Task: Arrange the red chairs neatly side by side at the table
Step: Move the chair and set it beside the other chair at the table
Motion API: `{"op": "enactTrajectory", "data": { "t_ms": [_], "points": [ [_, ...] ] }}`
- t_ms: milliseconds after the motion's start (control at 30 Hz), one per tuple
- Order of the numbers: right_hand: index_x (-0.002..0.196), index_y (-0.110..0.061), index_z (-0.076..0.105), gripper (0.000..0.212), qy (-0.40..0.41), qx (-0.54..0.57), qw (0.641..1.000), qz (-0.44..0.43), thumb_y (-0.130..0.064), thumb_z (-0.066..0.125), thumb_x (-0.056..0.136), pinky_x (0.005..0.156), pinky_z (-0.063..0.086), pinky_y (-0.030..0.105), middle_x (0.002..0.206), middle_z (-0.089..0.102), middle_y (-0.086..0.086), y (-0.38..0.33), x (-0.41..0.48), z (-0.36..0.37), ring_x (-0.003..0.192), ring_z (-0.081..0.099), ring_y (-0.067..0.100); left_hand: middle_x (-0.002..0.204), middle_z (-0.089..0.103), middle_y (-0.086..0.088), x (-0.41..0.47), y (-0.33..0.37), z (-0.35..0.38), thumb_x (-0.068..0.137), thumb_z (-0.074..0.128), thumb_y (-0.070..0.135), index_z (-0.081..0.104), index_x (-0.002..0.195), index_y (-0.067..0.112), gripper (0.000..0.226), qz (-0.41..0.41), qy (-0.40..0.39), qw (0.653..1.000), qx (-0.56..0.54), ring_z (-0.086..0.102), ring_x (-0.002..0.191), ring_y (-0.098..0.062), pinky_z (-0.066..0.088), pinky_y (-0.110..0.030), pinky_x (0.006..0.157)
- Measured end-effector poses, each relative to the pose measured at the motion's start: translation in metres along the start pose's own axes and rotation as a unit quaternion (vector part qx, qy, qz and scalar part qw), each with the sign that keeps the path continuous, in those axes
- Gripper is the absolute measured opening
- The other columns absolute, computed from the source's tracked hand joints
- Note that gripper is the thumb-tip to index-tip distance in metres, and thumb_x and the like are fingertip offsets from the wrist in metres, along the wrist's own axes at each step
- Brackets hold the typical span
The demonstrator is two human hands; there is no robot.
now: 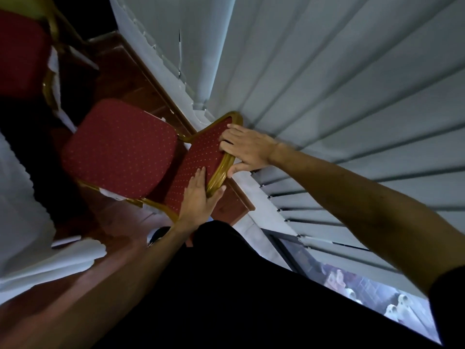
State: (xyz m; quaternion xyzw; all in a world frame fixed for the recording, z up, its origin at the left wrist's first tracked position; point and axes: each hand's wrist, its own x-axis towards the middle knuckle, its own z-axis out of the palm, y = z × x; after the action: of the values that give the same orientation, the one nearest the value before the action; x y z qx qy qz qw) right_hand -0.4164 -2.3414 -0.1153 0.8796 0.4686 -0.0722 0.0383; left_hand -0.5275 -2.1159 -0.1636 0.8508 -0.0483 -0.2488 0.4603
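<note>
- Both hands hold one red chair (118,147) by the top of its back (197,157).
- The left hand (198,200) pinches the gold rim, with its fingers flat on the red front and its thumb behind.
- The right hand (247,147) grips the rim further along, fingers over the front and thumb behind.
- This chair stands on the floor (130,81), close to the blinds (339,96). Its seat points toward a white cloth (17,202).
- The cloth hangs down at the left and looks like a table cover, but I cannot see the table top.
- A second chair (20,51) stands further along the floor, also near the cloth. There is a gap between the two chairs, and they do not look lined up.
- So the job looks part done. I think the held chair has yet to be put beside the second chair and pushed in toward the cloth.
- I cannot tell if there are more chairs, as none show here.
- The floor is dark red-brown wood and looks smooth, so the chair legs may slide on it.
- The room is dim. Long grey blinds hang on one side, and a window (372,290) shows below them.
</note>
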Motion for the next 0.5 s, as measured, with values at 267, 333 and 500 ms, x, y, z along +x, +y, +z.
{"op": "enactTrajectory", "data": {
  "t_ms": [267, 333, 500],
  "points": [
    [0.137, -0.016, 0.046, 0.098, -0.042, 0.057, 0.993, 0.099, -0.093, 0.043, 0.076, 0.124, 0.012, 0.054, 0.151, 0.04, 0.018, 0.04, -0.013, -0.008, 0.147, 0.027, 0.037, 0.162, 0.025, -0.011, 0.028, 0.028, 0.023, 0.09, 0.048, 0.068, 0.015, 0.157, 0.014, 0.092, -0.02, 0.035, 0.999, -0.02, 0.022, 0.148, -0.032, 0.023, -0.057, 0.118],
    [0.145, -0.019, 0.041, 0.106, -0.039, 0.085, 0.985, 0.143, -0.096, 0.044, 0.071, 0.124, 0.011, 0.054, 0.16, 0.029, 0.018, 0.042, -0.019, -0.008, 0.152, 0.016, 0.035, 0.161, 0.026, -0.011, 0.034, 0.033, 0.028, 0.09, 0.049, 0.067, 0.016, 0.156, 0.015, 0.091, -0.026, 0.046, 0.998, -0.028, 0.024, 0.148, -0.033, 0.024, -0.057, 0.117],
    [0.154, -0.02, 0.03, 0.112, -0.04, 0.126, 0.968, 0.215, -0.094, 0.044, 0.072, 0.124, 0.016, 0.053, 0.165, 0.008, 0.023, 0.042, -0.031, -0.011, 0.153, 0.01, 0.037, 0.158, 0.03, -0.017, 0.048, 0.052, 0.05, 0.092, 0.05, 0.062, 0.021, 0.155, 0.011, 0.086, -0.026, 0.089, 0.994, -0.051, 0.029, 0.145, -0.035, 0.026, -0.056, 0.116]
  ]
}}
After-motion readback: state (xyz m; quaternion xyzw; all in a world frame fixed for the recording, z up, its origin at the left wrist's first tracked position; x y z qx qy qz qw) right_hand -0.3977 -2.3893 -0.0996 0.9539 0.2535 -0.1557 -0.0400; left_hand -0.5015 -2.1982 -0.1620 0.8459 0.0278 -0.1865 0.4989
